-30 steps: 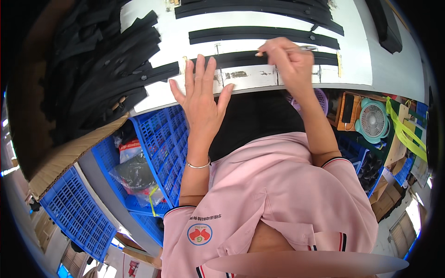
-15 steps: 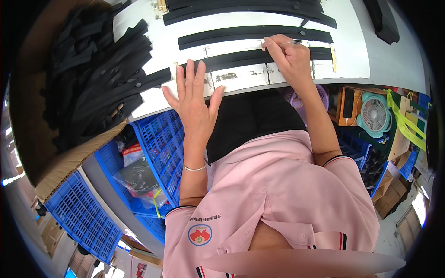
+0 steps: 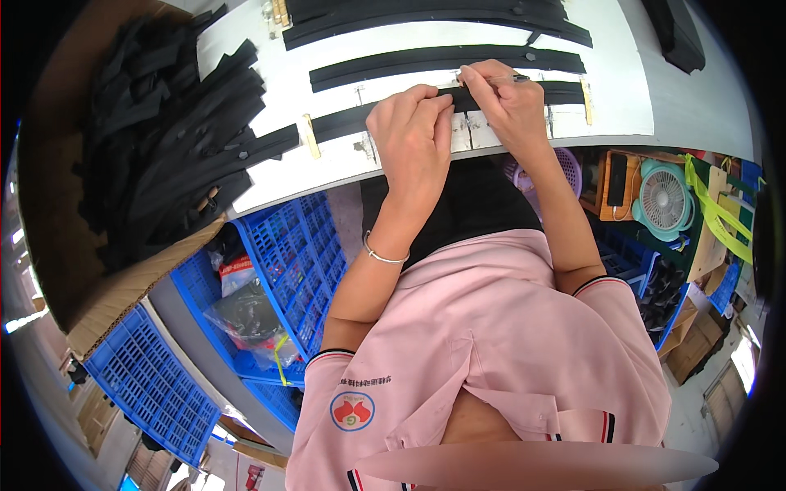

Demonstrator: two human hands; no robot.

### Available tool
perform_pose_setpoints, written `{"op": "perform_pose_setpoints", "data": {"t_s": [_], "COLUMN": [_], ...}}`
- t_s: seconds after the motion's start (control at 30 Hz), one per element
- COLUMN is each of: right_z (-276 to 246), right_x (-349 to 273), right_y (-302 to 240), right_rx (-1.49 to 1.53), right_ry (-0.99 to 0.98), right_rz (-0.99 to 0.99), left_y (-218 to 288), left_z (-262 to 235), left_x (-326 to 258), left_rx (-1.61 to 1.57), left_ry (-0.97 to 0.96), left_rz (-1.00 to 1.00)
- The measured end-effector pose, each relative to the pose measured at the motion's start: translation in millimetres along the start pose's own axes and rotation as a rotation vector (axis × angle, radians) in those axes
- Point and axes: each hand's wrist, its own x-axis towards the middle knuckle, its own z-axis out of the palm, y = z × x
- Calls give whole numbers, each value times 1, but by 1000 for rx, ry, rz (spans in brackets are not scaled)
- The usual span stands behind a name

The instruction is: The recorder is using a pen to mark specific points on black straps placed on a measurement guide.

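A long black zipper (image 3: 340,122) lies across the white board (image 3: 270,173) along the table's near edge. My left hand (image 3: 413,127) bends over it, fingers curled and thumb and fingertips together at the zipper. Just to its right, my right hand (image 3: 514,108) is closed round a slim pen (image 3: 521,78), clear with a dark end. The pen's tip is hidden by the fingers. A second black zipper (image 3: 393,65) with a small grey pull stretches parallel behind the first. Pale strips mark the board beside the near zipper, one at the left (image 3: 311,136) and one at the right (image 3: 588,102).
More black strips (image 3: 434,18) lie at the back of the board. A big heap of black strips (image 3: 172,139) fills the left side, by a cardboard box (image 3: 143,286). Below the table stand blue crates (image 3: 286,262), a purple basket (image 3: 566,173) and a turquoise fan (image 3: 661,200).
My left hand has slid right along the near zipper, from spread flat to curled fingers, close beside my right hand. The right hand stays nearly in place with the pen.
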Motion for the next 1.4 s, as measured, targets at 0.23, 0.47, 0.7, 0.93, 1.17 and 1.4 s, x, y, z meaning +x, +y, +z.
{"op": "perform_pose_setpoints", "data": {"t_s": [0.23, 0.47, 0.7, 0.93, 1.17, 1.4], "right_z": [-7, -4, -32, -96, -95, -89], "right_x": [-5, -5, -4, -4, -11, -12], "right_y": [7, 10, -3, 41, 57, 60], "right_rx": [237, 102, 303, 276, 274, 300], "right_ry": [-45, -53, -122, 90, 23, 19], "right_rz": [67, 0, 101, 326, 325, 273], "left_y": [2, 4, 2, 9, 20, 57], "left_z": [2, 3, 0, -1, 10, 66], "left_x": [-1, 2, 1, 1, 6, 27], "left_rx": [17, 25, 36, 54, 28, -116], "left_ry": [35, 25, 22, -9, -13, -107], "left_rz": [19, 17, 20, 13, 24, 199]}}
